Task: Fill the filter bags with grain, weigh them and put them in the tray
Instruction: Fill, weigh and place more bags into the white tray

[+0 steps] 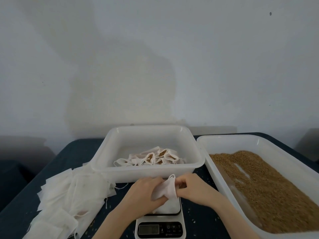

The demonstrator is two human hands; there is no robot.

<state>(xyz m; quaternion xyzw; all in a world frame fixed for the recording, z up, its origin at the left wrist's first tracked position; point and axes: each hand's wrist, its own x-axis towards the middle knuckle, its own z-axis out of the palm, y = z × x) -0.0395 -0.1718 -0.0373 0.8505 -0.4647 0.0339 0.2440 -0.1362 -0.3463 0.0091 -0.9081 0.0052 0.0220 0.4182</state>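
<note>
Both hands hold one white filter bag just above the scale. My left hand grips its lower left part. My right hand pinches its upper right edge. Another white bag or cloth lies on the scale's platform under the hands. Behind the hands stands a white tray with several grain-filled bags inside. Brown grain fills the long white tray on the right. The scale's display is too dim to read.
A loose pile of empty filter bags with strings covers the left of the dark table. Stray grains dot the table near the scale. A pale wall rises behind the table.
</note>
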